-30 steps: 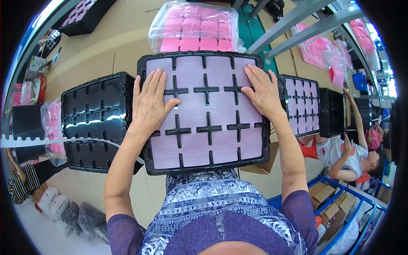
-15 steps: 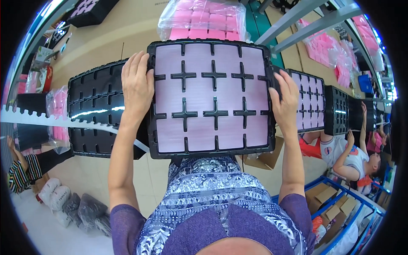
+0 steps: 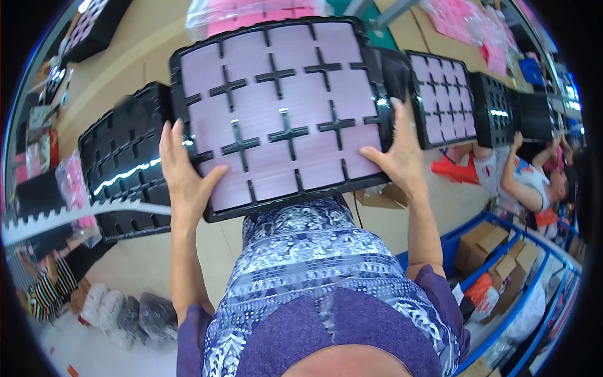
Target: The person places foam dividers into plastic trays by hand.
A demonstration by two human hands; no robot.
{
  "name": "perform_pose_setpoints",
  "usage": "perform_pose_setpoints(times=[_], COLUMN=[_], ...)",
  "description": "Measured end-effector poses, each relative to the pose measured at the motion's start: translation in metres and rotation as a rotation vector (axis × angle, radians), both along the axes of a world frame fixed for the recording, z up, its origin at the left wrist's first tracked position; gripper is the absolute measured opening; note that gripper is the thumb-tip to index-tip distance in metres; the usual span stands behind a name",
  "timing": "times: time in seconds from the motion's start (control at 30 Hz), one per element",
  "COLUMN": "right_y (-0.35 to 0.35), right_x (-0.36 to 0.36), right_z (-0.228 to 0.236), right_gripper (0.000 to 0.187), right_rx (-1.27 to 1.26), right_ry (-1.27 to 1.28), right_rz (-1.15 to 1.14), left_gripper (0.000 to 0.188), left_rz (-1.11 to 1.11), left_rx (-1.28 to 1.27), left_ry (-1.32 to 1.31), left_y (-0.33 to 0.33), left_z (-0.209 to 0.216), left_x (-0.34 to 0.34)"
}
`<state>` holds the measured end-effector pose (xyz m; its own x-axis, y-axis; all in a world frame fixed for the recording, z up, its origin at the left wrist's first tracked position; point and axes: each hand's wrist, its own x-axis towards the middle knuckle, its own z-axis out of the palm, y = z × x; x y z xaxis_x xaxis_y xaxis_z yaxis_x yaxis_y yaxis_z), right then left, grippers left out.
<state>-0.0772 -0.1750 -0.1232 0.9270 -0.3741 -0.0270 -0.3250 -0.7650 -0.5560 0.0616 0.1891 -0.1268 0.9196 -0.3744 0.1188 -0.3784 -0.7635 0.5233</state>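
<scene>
A black plastic tray (image 3: 290, 198) is held in front of me between both hands, tilted so its left side sits lower. Pale lilac panels (image 3: 303, 87) fill its face, set off by black cross-shaped ribs. My left hand (image 3: 186, 179) grips the lower left edge, thumb over the front corner and fingers along the side. On the opposite edge my right hand (image 3: 403, 154) has its thumb on the front, fingers pointing up the side. Both hands' undersides, and what lies behind the tray, are hidden.
Dark ribbed trays (image 3: 122, 154) stand to the left, beside a pale toothed strip (image 3: 88, 212). Another lilac-filled tray (image 3: 443, 100) and black trays (image 3: 496, 110) line the right. Pink pieces in clear plastic (image 3: 251, 14) lie beyond. A co-worker (image 3: 521, 182) and a blue rack (image 3: 512, 270) are at right.
The tray has tipped, its left side dropping and its right side rising, and sits higher in view. Both hands have slid toward its lower edges, thumbs now over the front.
</scene>
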Motion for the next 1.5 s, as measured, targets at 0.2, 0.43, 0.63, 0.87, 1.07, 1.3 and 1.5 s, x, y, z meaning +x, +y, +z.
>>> perform_pose_setpoints(times=[0.2,0.43,0.63,0.87,1.07,1.3,1.5], right_y=[-0.006,0.005,0.033,-0.021,-0.235,-0.420,-0.467], right_x=[0.001,-0.011,-0.015,-0.054,-0.149,-0.198,-0.161], right_z=[0.010,-0.010,0.037,0.049,-0.012,-0.111,-0.154], right_gripper=[0.103,0.052,0.058,0.058,0.040,0.030,0.032], right_rx=[0.186,-0.061,-0.016,-0.045,-0.034,-0.422,-0.418], right_ry=[0.098,-0.201,-0.365,-0.510,-0.371,-0.076,0.021], right_rz=[0.079,-0.021,-0.041,-0.068,-0.589,-0.745,-0.583], left_gripper=[0.115,0.061,0.049,0.053,0.065,0.105,0.106], left_rz=[0.167,0.239,0.196,0.161,-0.628,-0.719,-0.614], left_rx=[-0.262,-0.358,-0.293,-0.615,-0.088,0.093,0.228], left_ry=[0.232,0.298,0.170,0.044,-0.027,0.312,0.496], left_y=[0.013,0.023,0.044,-0.009,-0.270,-0.488,-0.515], left_z=[-0.007,-0.040,-0.045,0.035,0.105,-0.076,-0.132], left_x=[-0.016,-0.023,-0.026,-0.044,-0.046,-0.051,-0.058])
